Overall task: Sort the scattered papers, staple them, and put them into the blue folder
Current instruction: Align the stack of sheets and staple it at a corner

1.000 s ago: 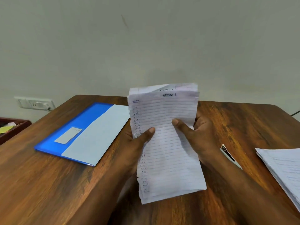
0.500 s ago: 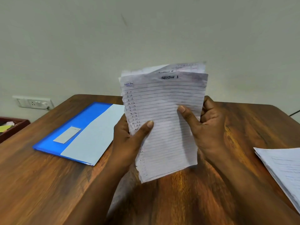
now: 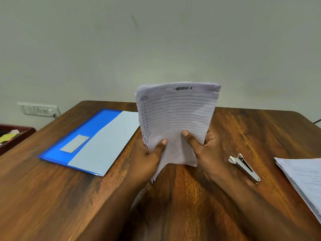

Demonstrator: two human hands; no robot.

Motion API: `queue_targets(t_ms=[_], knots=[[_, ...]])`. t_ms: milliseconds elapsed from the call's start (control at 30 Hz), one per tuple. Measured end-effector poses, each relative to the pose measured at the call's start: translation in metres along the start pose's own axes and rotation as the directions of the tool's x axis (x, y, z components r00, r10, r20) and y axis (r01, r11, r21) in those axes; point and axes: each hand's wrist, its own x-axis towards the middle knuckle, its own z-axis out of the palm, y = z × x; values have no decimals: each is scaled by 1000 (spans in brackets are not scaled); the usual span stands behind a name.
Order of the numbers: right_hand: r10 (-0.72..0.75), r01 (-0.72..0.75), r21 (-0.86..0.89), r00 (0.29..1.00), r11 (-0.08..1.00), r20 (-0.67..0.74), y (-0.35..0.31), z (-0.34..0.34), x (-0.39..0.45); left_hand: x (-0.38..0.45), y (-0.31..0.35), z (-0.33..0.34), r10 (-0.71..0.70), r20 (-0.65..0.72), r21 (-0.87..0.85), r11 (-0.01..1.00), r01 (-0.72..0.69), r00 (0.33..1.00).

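Paper stack gripped upright by left hand, right hand, blue folder closed.

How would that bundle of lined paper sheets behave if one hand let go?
The bundle of lined paper sheets would probably flop: its top already curls. Loose sheets might slip apart, since their left edges look uneven and the silver metal stapler lies unused.

Both hands, left and right, raised side by side, thumbs forward, fingers curled.
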Motion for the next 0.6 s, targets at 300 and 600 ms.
queue_targets(t_ms=[300, 600], knots=[[90, -90, -22, 996, 996, -13, 9, 0, 0, -6, -5, 7, -43, 50, -17, 999, 44, 998], [146, -142, -83, 988, 986, 44, 2, -9, 7, 0, -3, 1, -85, 77, -7, 996, 86, 993]])
